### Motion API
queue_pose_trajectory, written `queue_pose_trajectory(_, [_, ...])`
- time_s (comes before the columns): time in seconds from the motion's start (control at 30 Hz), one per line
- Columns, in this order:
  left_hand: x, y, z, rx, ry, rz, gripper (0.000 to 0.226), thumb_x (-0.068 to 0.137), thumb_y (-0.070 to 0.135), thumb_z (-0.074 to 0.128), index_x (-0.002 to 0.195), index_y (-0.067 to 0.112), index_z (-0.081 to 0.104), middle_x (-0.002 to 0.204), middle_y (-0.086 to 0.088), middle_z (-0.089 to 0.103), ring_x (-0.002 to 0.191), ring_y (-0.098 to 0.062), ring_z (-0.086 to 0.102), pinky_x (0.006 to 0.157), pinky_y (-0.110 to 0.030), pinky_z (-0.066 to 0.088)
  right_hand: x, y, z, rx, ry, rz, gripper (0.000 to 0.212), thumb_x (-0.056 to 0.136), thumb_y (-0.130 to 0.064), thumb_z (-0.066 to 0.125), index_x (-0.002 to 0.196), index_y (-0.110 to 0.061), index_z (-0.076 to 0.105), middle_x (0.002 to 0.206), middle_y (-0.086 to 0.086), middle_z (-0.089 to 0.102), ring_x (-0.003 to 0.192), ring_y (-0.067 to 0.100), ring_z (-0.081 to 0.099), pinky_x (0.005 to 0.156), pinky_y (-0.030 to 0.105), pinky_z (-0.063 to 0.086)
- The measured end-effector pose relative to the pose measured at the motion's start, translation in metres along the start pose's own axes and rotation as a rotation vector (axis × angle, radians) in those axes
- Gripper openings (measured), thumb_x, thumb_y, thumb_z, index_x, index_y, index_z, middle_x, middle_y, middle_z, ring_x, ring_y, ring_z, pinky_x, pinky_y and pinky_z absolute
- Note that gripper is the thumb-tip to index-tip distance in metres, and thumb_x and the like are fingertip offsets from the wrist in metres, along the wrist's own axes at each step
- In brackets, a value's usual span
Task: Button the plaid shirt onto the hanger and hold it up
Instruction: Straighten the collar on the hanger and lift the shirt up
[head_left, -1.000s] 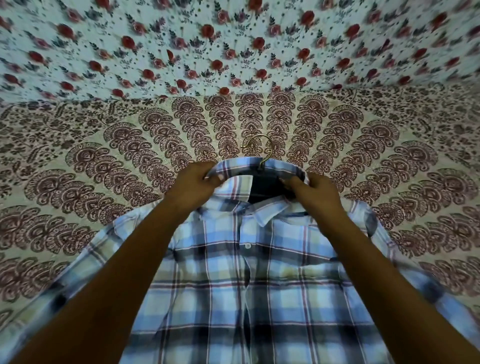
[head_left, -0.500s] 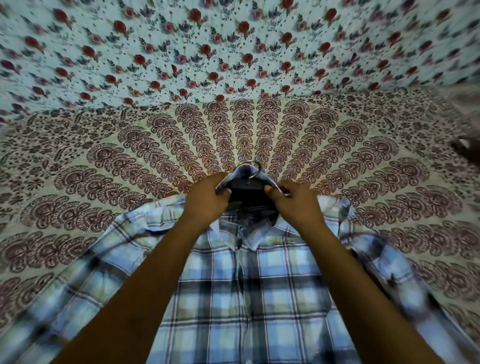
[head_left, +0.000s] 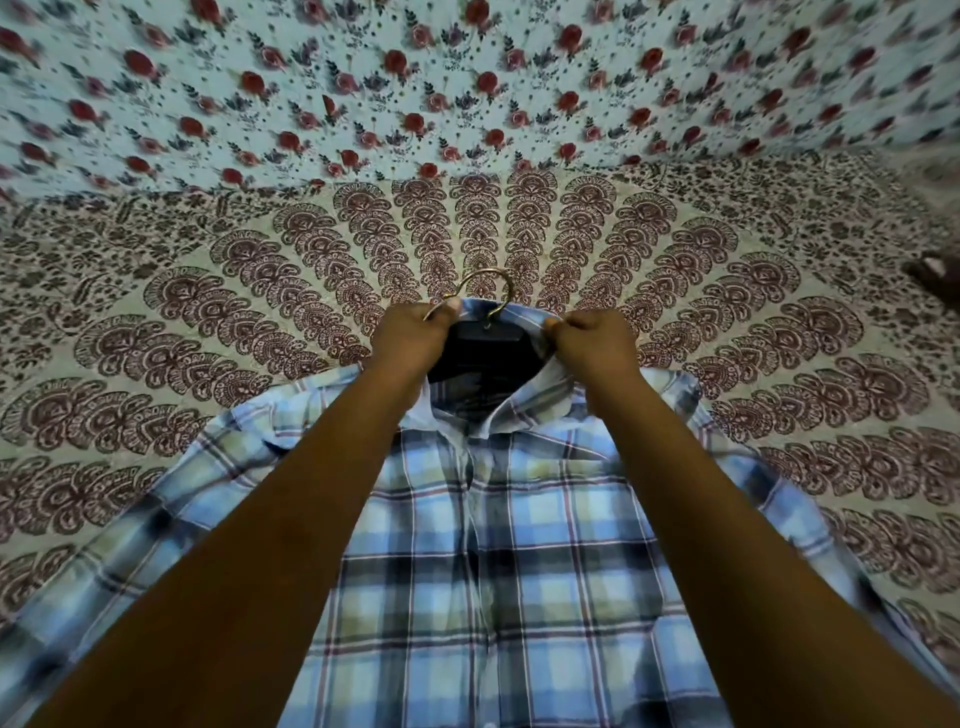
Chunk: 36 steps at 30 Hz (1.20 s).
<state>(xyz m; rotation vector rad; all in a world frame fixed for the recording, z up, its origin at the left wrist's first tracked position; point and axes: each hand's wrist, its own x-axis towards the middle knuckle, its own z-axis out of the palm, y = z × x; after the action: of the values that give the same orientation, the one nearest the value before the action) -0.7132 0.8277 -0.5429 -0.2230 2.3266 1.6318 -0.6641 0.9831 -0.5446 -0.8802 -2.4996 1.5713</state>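
Observation:
A blue, white and black plaid shirt (head_left: 519, 561) lies spread on the patterned bedspread, its front placket closed down the middle. Inside the collar sits a dark hanger (head_left: 485, 338) with a brass hook (head_left: 488, 283) sticking out above the neck. My left hand (head_left: 413, 340) grips the left side of the collar, its fingers touching the tip of the hook. My right hand (head_left: 592, 345) pinches the right side of the collar. Both forearms cover the shoulders of the shirt. The sleeves fan out to either side.
The bedspread (head_left: 208, 322) has a maroon fan print. Behind it hangs a pale cloth with red roses (head_left: 467, 88). A dark object (head_left: 935, 273) peeks in at the right edge.
My hands have moved apart along the collar, spreading it open. The hanger and its hook show more plainly, and the left fingers now touch the hook.

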Motion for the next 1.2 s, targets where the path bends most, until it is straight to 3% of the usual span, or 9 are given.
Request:
queue_pose_trajectory(0.13, [0.045, 0.010, 0.005, 0.072, -0.017, -0.109, 0.035, 0.086, 0.029, 0.064, 0.089, -0.006, 0.060, 0.090, -0.032, 0.059, 0.087, -0.032, 0.061, 0.065, -0.033, 0.042, 0.040, -0.007, 0.008, -0.081, 0.016, 0.107, 0.037, 0.086, -0.026, 0.058, 0.053, -0.014, 0.047, 0.055, 0.004, 0.045, 0.058, 0.021, 0.044, 0.055, 0.028, 0.031])
queue_pose_trajectory(0.2, [0.066, 0.013, 0.004, 0.115, -0.034, -0.159, 0.029, 0.082, 0.019, 0.068, 0.080, -0.007, 0.058, 0.076, -0.030, 0.058, 0.062, -0.026, 0.059, 0.052, -0.028, 0.043, 0.062, -0.009, 0.014, -0.059, 0.011, 0.154, 0.021, 0.081, -0.024, 0.062, 0.068, -0.009, 0.056, 0.076, 0.015, 0.058, 0.076, 0.026, 0.056, 0.059, 0.028, 0.040])
queue_pose_trajectory(0.3, [0.095, 0.006, 0.003, 0.232, -0.079, -0.269, 0.029, 0.080, -0.002, 0.062, 0.054, 0.001, 0.048, 0.039, -0.011, 0.050, 0.031, -0.013, 0.042, 0.030, -0.008, 0.024, 0.094, -0.007, 0.026, -0.054, -0.027, 0.242, 0.033, 0.079, -0.021, 0.066, 0.102, 0.002, 0.058, 0.108, 0.023, 0.060, 0.101, 0.034, 0.060, 0.086, 0.041, 0.052])
queue_pose_trajectory(0.37, [0.105, 0.000, 0.004, 0.295, -0.107, -0.323, 0.031, 0.082, -0.001, 0.061, 0.055, 0.002, 0.047, 0.044, -0.009, 0.047, 0.038, -0.013, 0.038, 0.029, -0.009, 0.023, 0.101, -0.010, 0.031, -0.022, -0.111, 0.256, 0.031, 0.078, -0.024, 0.071, 0.091, -0.002, 0.054, 0.099, 0.022, 0.057, 0.090, 0.031, 0.060, 0.081, 0.043, 0.052])
queue_pose_trajectory(0.57, [0.133, -0.014, 0.006, 0.227, -0.245, -0.439, 0.023, 0.084, 0.020, 0.064, 0.081, -0.002, 0.058, 0.062, -0.014, 0.057, 0.059, -0.023, 0.051, 0.067, -0.036, 0.047, 0.122, -0.010, 0.041, -0.119, -0.309, 0.347, 0.033, 0.090, -0.020, 0.056, 0.064, -0.003, 0.044, 0.071, 0.017, 0.054, 0.055, 0.025, 0.052, 0.060, 0.042, 0.049])
queue_pose_trajectory(0.77, [0.143, -0.018, 0.001, 0.101, -0.279, -0.536, 0.033, 0.094, 0.024, 0.051, 0.069, 0.003, 0.053, 0.037, -0.010, 0.060, 0.029, -0.021, 0.057, 0.028, -0.032, 0.046, 0.133, 0.011, 0.042, 0.141, -0.400, 0.480, 0.038, 0.095, -0.022, 0.044, 0.060, -0.009, 0.050, 0.033, 0.006, 0.055, 0.026, 0.017, 0.052, 0.028, 0.021, 0.042])
queue_pose_trajectory(0.9, [0.125, -0.023, 0.000, 0.087, -0.308, -0.519, 0.035, 0.090, 0.030, 0.056, 0.065, 0.007, 0.053, 0.042, -0.007, 0.062, 0.035, -0.018, 0.058, 0.040, -0.025, 0.050, 0.134, 0.029, 0.032, 0.278, -0.383, 0.492, 0.028, 0.090, -0.028, 0.050, 0.067, -0.014, 0.055, 0.049, 0.004, 0.063, 0.052, 0.021, 0.062, 0.056, 0.027, 0.054])
queue_pose_trajectory(1.03, [0.113, -0.017, -0.008, 0.309, -0.159, -0.302, 0.025, 0.092, 0.018, 0.054, 0.068, 0.011, 0.050, 0.061, -0.003, 0.049, 0.046, -0.011, 0.048, 0.033, -0.008, 0.039, 0.123, 0.023, 0.022, 0.066, -0.315, 0.400, 0.020, 0.089, -0.017, 0.050, 0.069, -0.012, 0.050, 0.068, 0.005, 0.055, 0.063, 0.018, 0.054, 0.060, 0.029, 0.050])
queue_pose_trajectory(1.2, [0.100, -0.003, -0.005, 0.780, -0.130, -0.116, 0.037, 0.093, 0.021, 0.048, 0.058, 0.015, 0.036, 0.069, -0.008, 0.045, 0.082, -0.022, 0.047, 0.079, -0.032, 0.047, 0.112, 0.006, 0.023, -0.168, -0.179, 0.292, 0.021, 0.082, -0.013, 0.061, 0.066, -0.006, 0.051, 0.071, 0.014, 0.060, 0.070, 0.029, 0.066, 0.070, 0.040, 0.058])
